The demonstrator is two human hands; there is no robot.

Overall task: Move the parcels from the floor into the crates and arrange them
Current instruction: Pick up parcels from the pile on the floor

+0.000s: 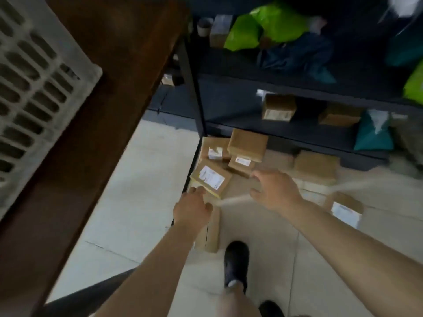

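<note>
My left hand reaches down with fingers curled onto the near edge of a labelled parcel; blur keeps me from telling whether it truly grips. My right hand hovers just beside it, fingers loosely spread, holding nothing. More brown parcels lie heaped on the tiled floor against the dark shelf, 1 apart at my right. A white crate sits on the wooden tabletop at left.
</note>
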